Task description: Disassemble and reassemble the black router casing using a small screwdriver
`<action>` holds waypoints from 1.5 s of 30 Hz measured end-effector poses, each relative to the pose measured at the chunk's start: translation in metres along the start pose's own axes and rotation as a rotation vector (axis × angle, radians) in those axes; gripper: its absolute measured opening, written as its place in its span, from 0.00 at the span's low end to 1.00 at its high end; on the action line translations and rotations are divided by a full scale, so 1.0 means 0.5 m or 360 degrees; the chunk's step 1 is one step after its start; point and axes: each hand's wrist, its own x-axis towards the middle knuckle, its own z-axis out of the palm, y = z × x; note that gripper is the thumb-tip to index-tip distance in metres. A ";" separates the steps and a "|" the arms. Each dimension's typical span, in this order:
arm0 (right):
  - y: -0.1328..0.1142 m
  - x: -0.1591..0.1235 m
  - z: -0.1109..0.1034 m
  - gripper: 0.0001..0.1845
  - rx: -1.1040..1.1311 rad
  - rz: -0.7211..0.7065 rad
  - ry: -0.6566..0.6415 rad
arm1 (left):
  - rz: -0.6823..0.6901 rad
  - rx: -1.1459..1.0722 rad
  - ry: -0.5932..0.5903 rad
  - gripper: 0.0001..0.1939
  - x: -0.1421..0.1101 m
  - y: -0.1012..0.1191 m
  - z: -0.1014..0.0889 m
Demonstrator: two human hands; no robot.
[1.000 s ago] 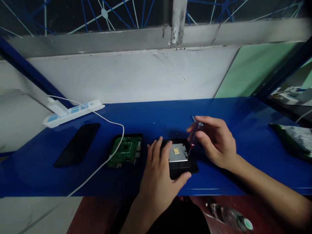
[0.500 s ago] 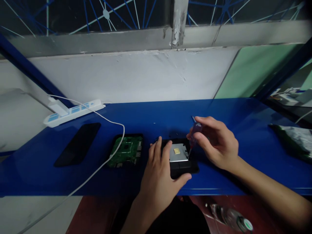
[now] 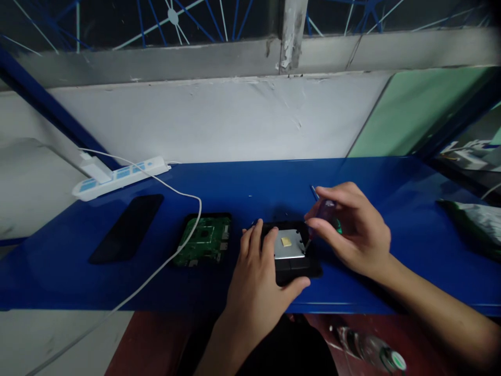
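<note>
From my distant seat I see the case [image 3: 299, 270], which lies flat on the bench [image 3: 242, 183], just before the person's body; inside it is a metal plate [image 3: 290, 251] with a yellowish pad [image 3: 286, 242]. The left hand [image 3: 256, 279] is spread, its fingers over the left side of the case and its thumb at the near edge; it rests there rather than grips. The right hand [image 3: 354, 227] is closed around the screwdriver [image 3: 326, 210]. In the last second, its handle has leaned more to the right, while the tip has stayed near the same plate corner. I judge that the work at this corner is not finished; whether a screw turns, I cannot tell. Left of the case lies a circuit board [image 3: 203, 243], crossed by a cable [image 3: 200, 209], then a black panel [image 3: 127, 228]; farther back is a power strip [image 3: 121, 180].
</note>
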 end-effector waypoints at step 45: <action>0.002 0.004 -0.003 0.22 0.0033 0.0015 -0.0045 | 0.0045 -0.0023 0.0060 0.41 -0.002 0.003 0.000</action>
